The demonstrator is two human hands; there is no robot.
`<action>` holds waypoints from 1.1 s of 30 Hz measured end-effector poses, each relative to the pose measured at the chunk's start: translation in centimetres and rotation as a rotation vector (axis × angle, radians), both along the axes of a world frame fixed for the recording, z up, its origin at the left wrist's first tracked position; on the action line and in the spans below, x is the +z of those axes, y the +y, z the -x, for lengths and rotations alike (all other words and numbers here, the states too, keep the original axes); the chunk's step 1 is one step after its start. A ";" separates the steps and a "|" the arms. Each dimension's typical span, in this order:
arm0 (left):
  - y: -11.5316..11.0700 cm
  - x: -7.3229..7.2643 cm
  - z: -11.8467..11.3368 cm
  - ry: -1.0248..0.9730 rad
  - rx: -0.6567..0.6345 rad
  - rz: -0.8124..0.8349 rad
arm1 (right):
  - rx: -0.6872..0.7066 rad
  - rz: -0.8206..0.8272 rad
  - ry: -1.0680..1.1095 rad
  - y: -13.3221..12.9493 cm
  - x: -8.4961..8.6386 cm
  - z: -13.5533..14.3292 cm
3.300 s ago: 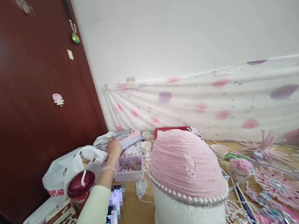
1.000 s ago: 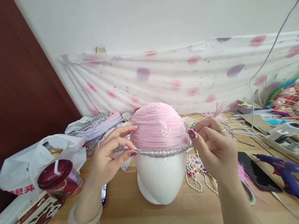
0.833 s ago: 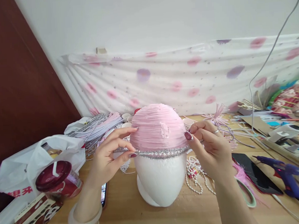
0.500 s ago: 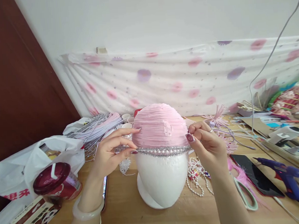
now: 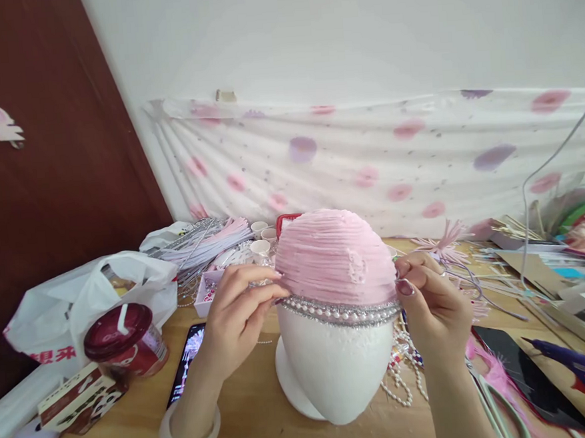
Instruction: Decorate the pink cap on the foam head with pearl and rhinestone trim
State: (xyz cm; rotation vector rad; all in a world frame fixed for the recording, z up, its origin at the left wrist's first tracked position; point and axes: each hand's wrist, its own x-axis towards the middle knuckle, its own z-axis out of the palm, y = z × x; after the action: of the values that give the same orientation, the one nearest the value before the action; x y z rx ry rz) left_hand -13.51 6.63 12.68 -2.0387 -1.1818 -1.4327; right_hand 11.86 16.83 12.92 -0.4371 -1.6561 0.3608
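A pink cap (image 5: 320, 257) of fuzzy, closely laid strands sits on a white foam mannequin head (image 5: 337, 362). Along its lower edge runs a band of silver tinsel and pearl beads (image 5: 339, 311), and a small pale ornament (image 5: 357, 266) is on its front. My left hand (image 5: 242, 316) holds the cap's left edge with its fingertips, just above the band's end; the thumb is mostly hidden. At the opposite edge, my right hand (image 5: 433, 302) pinches the cap's rim near the band, thumb against bent fingers.
Bead strings (image 5: 403, 365), scissors (image 5: 495, 398), a dark phone (image 5: 534, 375) and a blue glue gun (image 5: 578, 366) lie at right. On the left are a lit phone (image 5: 187, 360), a lidded red cup (image 5: 125, 341), a panda-printed box (image 5: 82, 400) and a plastic bag (image 5: 48, 309). Paper cups (image 5: 260, 249) stand behind.
The view has swung left, so everything appears further right. The mannequin head and cap look slightly tilted. My left thumb has slipped out of sight; both hands stay at the cap's sides.
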 end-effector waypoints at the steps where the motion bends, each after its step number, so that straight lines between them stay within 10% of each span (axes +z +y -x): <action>1: -0.2 -0.4 -0.2 -0.007 0.025 -0.012 | -0.002 0.004 0.009 0.0 -0.1 0.1; 9: -1.2 -3.2 -2.3 -0.072 0.075 -0.017 | -0.008 0.012 0.087 0.6 -0.9 0.2; 21: -4.9 0.1 -5.1 0.275 0.318 0.183 | 0.082 0.079 0.107 -0.4 -0.5 1.3; 33: -4.3 -0.2 -7.8 0.030 0.395 0.175 | 0.234 0.188 0.234 -1.0 -1.8 2.4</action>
State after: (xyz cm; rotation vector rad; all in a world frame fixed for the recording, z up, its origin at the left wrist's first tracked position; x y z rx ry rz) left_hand -5.75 2.30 12.44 -1.7900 -1.6359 -1.1378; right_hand 9.43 15.86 11.14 -0.3270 -1.4524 0.7194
